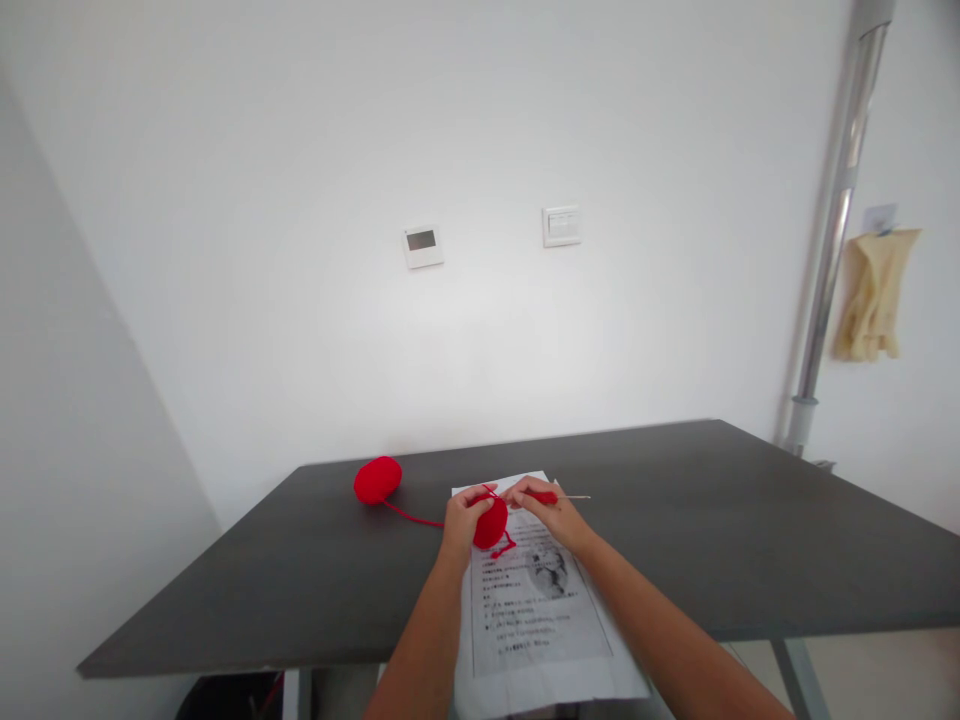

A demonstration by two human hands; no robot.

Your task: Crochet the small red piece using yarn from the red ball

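Note:
My left hand [466,510] is closed on the edge of a round red crochet piece [490,524], with the thumb on top. From the piece a short red yarn tail [505,547] dangles. My right hand [538,500] pinches a crochet hook [574,497] by its red grip, and a thin metal end sticks out to the right. The fingertips of both hands are close together at the top of the piece. To the left lies a red ball of yarn [378,480], its strand running across to my left hand.
Under my hands printed paper sheets [525,640] lie on the dark table [300,590], reaching its front edge. A white wall [300,250] stands behind, with a thermostat [423,246] and a light switch [562,226]. Yellowish gloves [876,295] hang right of a metal pipe [836,240].

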